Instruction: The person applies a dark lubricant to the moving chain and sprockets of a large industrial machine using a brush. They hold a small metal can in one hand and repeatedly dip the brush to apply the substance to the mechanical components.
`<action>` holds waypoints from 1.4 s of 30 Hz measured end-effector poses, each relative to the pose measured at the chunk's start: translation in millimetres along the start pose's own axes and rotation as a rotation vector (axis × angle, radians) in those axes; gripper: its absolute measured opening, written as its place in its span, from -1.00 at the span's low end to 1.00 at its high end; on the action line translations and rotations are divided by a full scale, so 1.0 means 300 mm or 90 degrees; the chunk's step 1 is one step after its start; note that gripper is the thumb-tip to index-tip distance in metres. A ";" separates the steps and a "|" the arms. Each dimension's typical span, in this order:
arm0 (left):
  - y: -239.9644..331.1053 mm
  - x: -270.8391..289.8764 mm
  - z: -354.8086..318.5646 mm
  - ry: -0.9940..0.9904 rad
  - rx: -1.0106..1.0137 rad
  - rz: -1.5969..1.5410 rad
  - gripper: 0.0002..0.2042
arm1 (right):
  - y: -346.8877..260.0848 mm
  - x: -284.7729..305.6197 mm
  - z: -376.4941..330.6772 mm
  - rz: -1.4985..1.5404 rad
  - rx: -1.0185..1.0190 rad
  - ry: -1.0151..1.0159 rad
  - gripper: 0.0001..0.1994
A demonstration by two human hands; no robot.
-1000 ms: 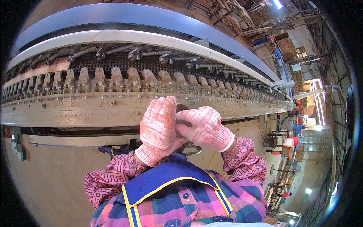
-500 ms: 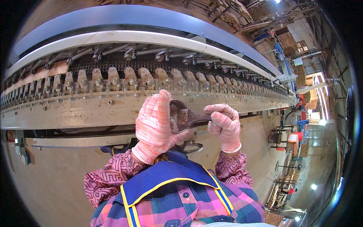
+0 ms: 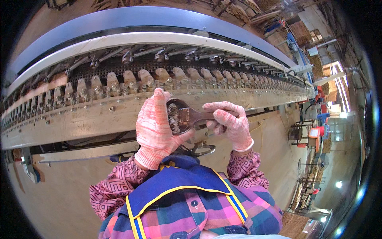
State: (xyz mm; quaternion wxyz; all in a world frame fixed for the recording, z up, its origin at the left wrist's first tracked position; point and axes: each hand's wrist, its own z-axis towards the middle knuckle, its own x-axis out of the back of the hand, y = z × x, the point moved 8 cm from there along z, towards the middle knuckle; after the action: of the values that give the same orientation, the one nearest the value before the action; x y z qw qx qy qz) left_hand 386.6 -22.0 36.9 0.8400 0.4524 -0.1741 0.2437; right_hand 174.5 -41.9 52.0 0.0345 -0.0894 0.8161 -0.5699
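My left hand (image 3: 155,125), in a pink and white knitted glove, is closed round the side of a small round dark bowl (image 3: 178,102). What looks like a flat brush (image 3: 197,116) lies across the bowl, its pale, shaggy bristles inside the rim and its dark handle pointing right. The fingers of my right hand (image 3: 230,124), gloved alike, pinch that handle. Whether the bowl holds anything else cannot be made out. Both hands are above my apron, before the near beam of a long machine.
The long machine (image 3: 95,114) spans the view ahead, with a row of metal fingers and springs (image 3: 129,81) along it. A brownish board (image 3: 43,91) lies in it at the left. A white rail (image 3: 131,38) runs behind. Stools and stacked wood stand at the right.
Both hands have shifted slightly left with the bowl and brush. More of the pale bristles shows inside the rim. The machine appears slightly tilted as the view has moved.
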 end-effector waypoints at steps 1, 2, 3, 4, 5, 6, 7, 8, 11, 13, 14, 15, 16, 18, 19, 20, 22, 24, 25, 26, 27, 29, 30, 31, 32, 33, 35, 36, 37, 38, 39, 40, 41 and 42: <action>-0.003 0.006 0.003 0.008 0.015 0.014 0.45 | 0.004 0.004 0.000 0.011 -0.006 -0.004 -0.65; -0.002 0.012 -0.004 0.012 0.027 0.026 0.42 | 0.007 -0.008 0.004 0.036 -0.003 0.012 -0.66; 0.009 -0.003 0.013 0.010 0.016 0.017 0.39 | 0.012 -0.002 0.005 0.047 0.006 0.031 -0.68; 0.007 -0.033 -0.016 -0.010 0.046 0.017 0.36 | 0.061 0.009 0.015 0.098 -0.031 0.002 -0.70; -0.009 -0.067 -0.042 -0.064 0.158 0.031 0.33 | 0.083 0.025 0.015 0.107 -0.047 -0.020 -0.69; 0.003 -0.060 -0.040 -0.072 0.194 0.013 0.32 | 0.077 0.010 0.024 0.085 -0.036 -0.060 -0.70; -0.025 -0.070 -0.037 0.024 0.140 -0.097 0.32 | 0.058 0.000 0.041 0.109 0.000 -0.090 -0.74; -0.057 -0.078 -0.045 0.113 0.074 -0.192 0.32 | 0.000 -0.006 0.052 0.078 0.025 -0.089 -0.74; -0.071 -0.067 -0.009 0.048 0.117 0.033 0.38 | -0.051 0.011 0.035 -0.007 0.022 -0.061 -0.72; -0.043 -0.092 0.007 0.020 0.175 0.024 0.38 | -0.046 0.038 0.001 -0.010 0.068 -0.038 -0.75; -0.023 -0.100 0.021 0.013 0.152 -0.006 0.38 | -0.050 0.046 -0.017 -0.005 0.097 -0.034 -0.76; -0.018 -0.120 0.013 -0.002 0.143 -0.041 0.38 | -0.033 0.046 -0.036 -0.003 0.111 -0.028 -0.77; -0.013 -0.131 0.008 -0.011 0.137 -0.073 0.38 | -0.008 0.037 -0.020 -0.029 0.141 -0.010 -0.77; 0.004 -0.134 -0.002 -0.021 0.138 -0.065 0.40 | -0.017 0.017 -0.024 -0.093 0.258 0.004 -0.78; 0.007 -0.130 -0.001 -0.019 0.141 -0.060 0.40 | -0.042 0.006 -0.030 -0.126 0.353 0.014 -0.79; -0.048 -0.148 -0.011 -0.040 0.224 -0.176 0.40 | -0.040 -0.002 -0.021 -0.152 0.368 0.011 -0.79; -0.063 -0.137 0.001 -0.015 0.170 -0.111 0.39 | -0.059 -0.021 -0.016 -0.205 0.396 -0.001 -0.80; -0.048 -0.123 0.008 -0.006 0.156 -0.068 0.39 | -0.080 -0.022 -0.015 -0.174 0.407 0.006 -0.80; -0.018 -0.117 0.012 -0.009 0.169 -0.057 0.39 | -0.086 -0.021 -0.016 -0.158 0.411 0.011 -0.79; -0.004 -0.112 0.013 -0.013 0.182 -0.046 0.39 | -0.082 -0.025 -0.007 -0.203 0.414 0.022 -0.79; -0.013 -0.116 0.016 -0.012 0.180 -0.025 0.39 | -0.076 -0.023 0.008 -0.248 0.418 0.035 -0.79; -0.042 -0.128 0.023 -0.012 0.175 0.018 0.40 | -0.060 -0.020 0.021 -0.305 0.413 0.062 -0.79; -0.048 -0.131 0.022 -0.021 0.195 -0.006 0.39 | -0.054 -0.023 0.029 -0.317 0.407 0.072 -0.78; -0.050 -0.137 0.022 -0.030 0.215 -0.030 0.39 | -0.048 -0.021 0.036 -0.328 0.400 0.082 -0.78; -0.054 -0.143 0.020 -0.040 0.235 -0.055 0.39 | -0.038 -0.011 0.047 -0.259 0.384 0.071 -0.78; -0.053 -0.138 0.034 -0.020 0.197 -0.090 0.38 | -0.042 -0.015 0.057 -0.187 0.368 0.053 -0.77; -0.047 -0.127 0.043 -0.002 0.154 -0.122 0.38 | -0.059 -0.010 0.060 -0.088 0.357 0.030 -0.75; -0.042 -0.115 0.028 -0.005 0.147 -0.119 0.38 | -0.024 0.003 0.076 -0.083 0.234 0.006 -0.75; -0.003 -0.120 0.026 -0.019 0.145 -0.126 0.38 | 0.000 0.024 0.049 -0.082 0.102 -0.010 -0.75; -0.113 -0.159 0.014 -0.042 0.226 -0.101 0.38 | 0.030 0.050 0.046 0.016 0.110 0.004 -0.74; -0.152 -0.168 0.008 -0.030 0.233 -0.127 0.37 | 0.036 0.058 0.037 0.055 0.077 -0.002 -0.72; -0.173 -0.164 0.003 -0.014 0.243 -0.151 0.36 | 0.038 0.054 0.042 0.094 0.075 -0.003 -0.72; -0.152 -0.153 -0.003 0.027 0.171 -0.233 0.33 | 0.040 0.051 0.047 0.132 0.070 -0.007 -0.71; -0.125 -0.126 0.011 0.035 0.106 -0.201 0.32 | 0.044 0.043 0.050 0.172 0.061 -0.013 -0.71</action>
State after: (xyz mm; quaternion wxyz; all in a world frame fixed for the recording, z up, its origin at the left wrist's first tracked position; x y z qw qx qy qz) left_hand 376.6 -51.9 -6.2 0.8319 0.5354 -0.0569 0.1345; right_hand 162.7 -53.8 35.0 0.1233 0.0172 0.7921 -0.5976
